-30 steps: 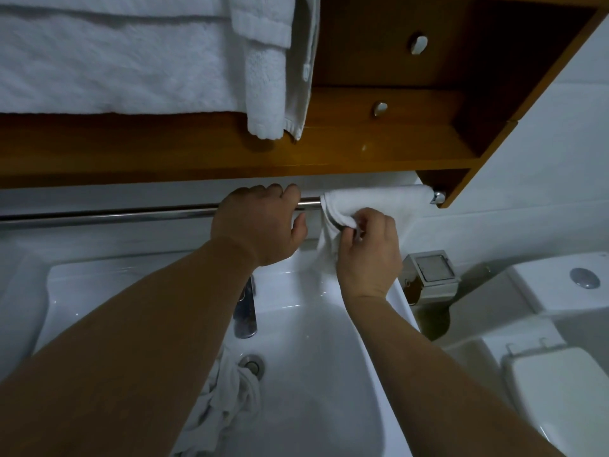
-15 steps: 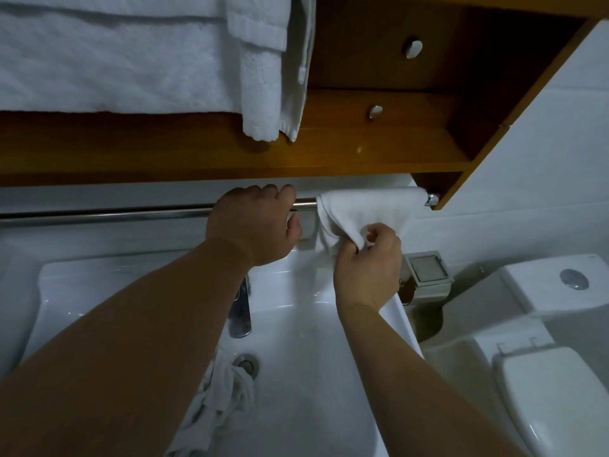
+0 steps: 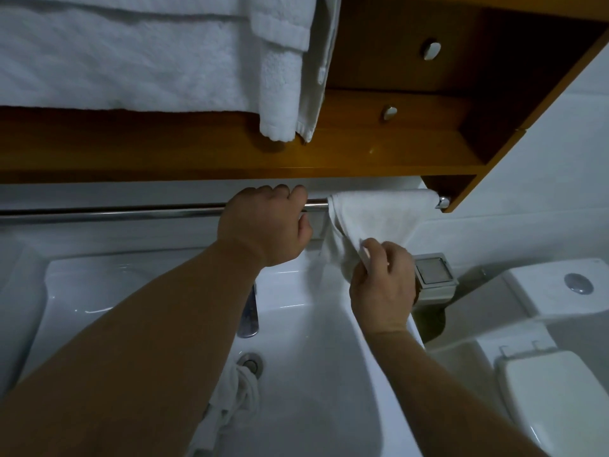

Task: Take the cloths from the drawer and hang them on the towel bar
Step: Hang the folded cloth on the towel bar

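A chrome towel bar (image 3: 131, 211) runs across the wall under a wooden shelf. A white cloth (image 3: 382, 219) hangs over the bar's right end. My right hand (image 3: 384, 285) pinches the cloth's lower edge below the bar. My left hand (image 3: 267, 225) is curled over the bar just left of the cloth, fingers wrapped around the rod. A crumpled white cloth (image 3: 235, 400) lies in the sink beside the drain, partly hidden by my left forearm.
The white sink (image 3: 313, 374) with a chrome faucet (image 3: 248, 311) sits below the bar. The wooden shelf (image 3: 379, 150) above holds folded white towels (image 3: 131, 54). A toilet (image 3: 553, 357) stands to the right, with a small square holder (image 3: 435, 275) on the wall.
My right hand has moved down from the bar, drawing the cloth's lower edge downward so it hangs longer. My left hand stays on the bar.
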Demonstrator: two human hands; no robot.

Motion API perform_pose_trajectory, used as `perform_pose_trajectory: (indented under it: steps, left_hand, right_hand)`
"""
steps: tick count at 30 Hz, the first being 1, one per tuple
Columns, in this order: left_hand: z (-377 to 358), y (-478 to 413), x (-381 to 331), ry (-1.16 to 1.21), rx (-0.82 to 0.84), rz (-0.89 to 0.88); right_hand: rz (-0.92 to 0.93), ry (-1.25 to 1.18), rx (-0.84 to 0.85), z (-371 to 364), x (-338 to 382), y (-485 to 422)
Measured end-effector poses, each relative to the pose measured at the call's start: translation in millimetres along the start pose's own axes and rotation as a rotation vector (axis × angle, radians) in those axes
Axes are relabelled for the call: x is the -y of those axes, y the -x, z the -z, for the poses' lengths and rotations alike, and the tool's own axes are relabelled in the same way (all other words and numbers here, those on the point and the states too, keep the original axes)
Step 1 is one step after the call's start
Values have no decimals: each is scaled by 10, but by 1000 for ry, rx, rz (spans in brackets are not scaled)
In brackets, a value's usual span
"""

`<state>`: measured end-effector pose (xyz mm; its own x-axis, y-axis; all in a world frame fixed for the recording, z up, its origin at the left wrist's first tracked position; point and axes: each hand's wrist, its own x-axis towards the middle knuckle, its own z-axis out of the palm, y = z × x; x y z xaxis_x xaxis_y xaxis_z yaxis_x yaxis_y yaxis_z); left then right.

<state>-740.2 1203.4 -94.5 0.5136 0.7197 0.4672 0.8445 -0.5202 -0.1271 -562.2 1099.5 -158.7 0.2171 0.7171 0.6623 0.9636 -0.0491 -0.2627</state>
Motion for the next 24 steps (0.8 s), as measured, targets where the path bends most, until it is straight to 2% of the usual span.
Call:
perform_pose_trajectory:
  steps: [3,6,9,15,24]
  left_hand:
    - [-3,1,-2,9,7,4]
    - [-5,4,1,19,7,8]
    - [-6,-4,5,22,10,2]
    - [-3,0,1,31,24,5]
    - [11,-2,8,32,0,7]
  right_hand:
    - [375,101,-41,-23,-181,-113]
    - [457,155,-25,-38,-318,-199]
    - [368,182,7,4,-328,-234]
    - [14,205,208,-37,-87,-188]
    - [-149,337,456,-123,59,-168]
